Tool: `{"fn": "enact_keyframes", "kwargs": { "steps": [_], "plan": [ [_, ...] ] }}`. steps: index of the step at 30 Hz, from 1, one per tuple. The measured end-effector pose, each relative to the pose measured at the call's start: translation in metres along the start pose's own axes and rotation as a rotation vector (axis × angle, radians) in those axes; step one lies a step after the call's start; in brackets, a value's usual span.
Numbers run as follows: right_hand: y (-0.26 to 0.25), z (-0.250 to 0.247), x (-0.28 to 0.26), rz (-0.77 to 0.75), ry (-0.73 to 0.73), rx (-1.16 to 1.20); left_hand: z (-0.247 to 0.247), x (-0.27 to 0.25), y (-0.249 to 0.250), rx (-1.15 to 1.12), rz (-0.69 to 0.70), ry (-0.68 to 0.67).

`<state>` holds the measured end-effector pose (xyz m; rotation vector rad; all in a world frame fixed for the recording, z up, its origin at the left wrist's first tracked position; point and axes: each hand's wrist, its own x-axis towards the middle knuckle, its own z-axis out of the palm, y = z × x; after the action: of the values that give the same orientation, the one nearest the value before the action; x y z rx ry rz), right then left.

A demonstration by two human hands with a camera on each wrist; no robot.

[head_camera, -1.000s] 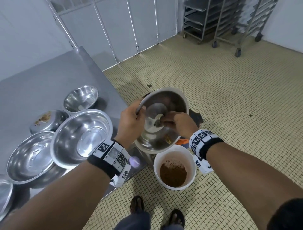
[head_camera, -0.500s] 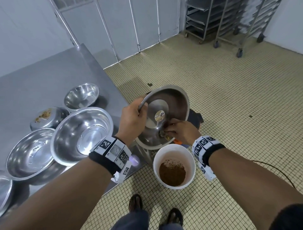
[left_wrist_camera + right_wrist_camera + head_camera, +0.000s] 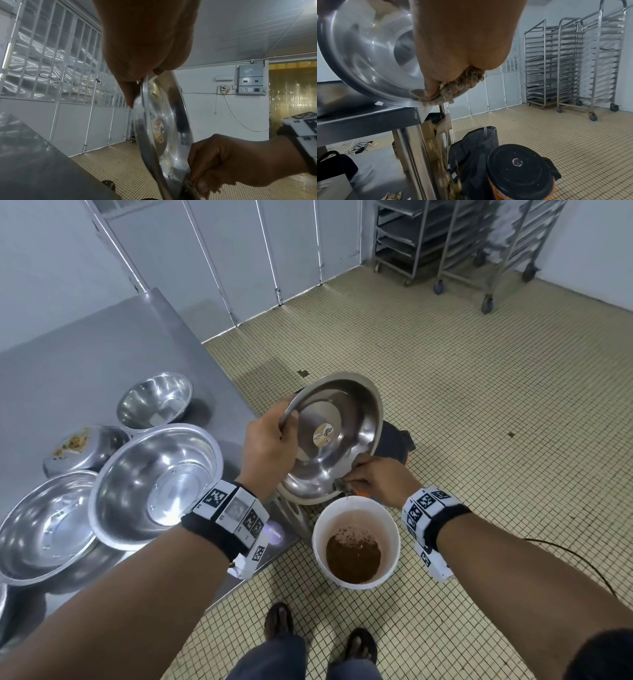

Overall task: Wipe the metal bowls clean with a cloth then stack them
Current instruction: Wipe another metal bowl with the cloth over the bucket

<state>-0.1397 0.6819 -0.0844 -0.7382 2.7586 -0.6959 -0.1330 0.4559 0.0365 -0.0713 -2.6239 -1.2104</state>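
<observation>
I hold a metal bowl [image 3: 337, 436] tilted over a white bucket [image 3: 356, 542] beyond the table's corner. My left hand [image 3: 270, 446] grips its upper left rim [image 3: 144, 86]. A round sticker sits on the bowl's flat bottom. My right hand [image 3: 373, 477] pinches a frayed beige cloth [image 3: 453, 83] against the bowl's lower rim [image 3: 399, 100]. Crumbs fall from the rim toward the floor in the right wrist view. On the steel table [image 3: 68, 364] lie several more metal bowls: a large tilted one [image 3: 154, 484], one under it [image 3: 44, 525], a small one [image 3: 154, 400] and a soiled overturned one [image 3: 82, 450].
The bucket holds brown waste. A dark bag [image 3: 471, 148] and a black-lidded orange container [image 3: 520, 171] stand on the tiled floor beside the table leg [image 3: 418, 155]. Wheeled tray racks [image 3: 462, 244] stand at the far wall. My sandalled feet [image 3: 318, 631] are near the bucket.
The right hand has slid the cloth from the bowl's middle down to its lower rim. The bowl has tipped more steeply over the bucket, baring the sticker.
</observation>
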Motion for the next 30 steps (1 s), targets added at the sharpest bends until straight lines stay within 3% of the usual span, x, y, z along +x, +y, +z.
{"fn": "enact_keyframes", "kwargs": {
  "steps": [5,12,18,27,30],
  "plan": [
    [0.009,0.002,-0.01,-0.06,-0.01,0.003,-0.006,0.008,-0.004,0.017,-0.011,0.044],
    [-0.019,-0.051,0.032,0.135,0.314,0.172,-0.005,0.004,0.003,0.011,-0.016,0.028],
    [-0.035,-0.032,0.037,0.019,0.239,0.312,-0.007,-0.002,0.003,-0.005,0.01,0.019],
    [-0.032,-0.01,0.026,-0.043,0.026,-0.03,-0.024,0.0,0.002,-0.004,0.07,0.04],
    [-0.031,-0.006,0.019,-0.064,0.067,0.001,-0.024,-0.002,-0.003,-0.013,0.059,0.057]
  ]
}}
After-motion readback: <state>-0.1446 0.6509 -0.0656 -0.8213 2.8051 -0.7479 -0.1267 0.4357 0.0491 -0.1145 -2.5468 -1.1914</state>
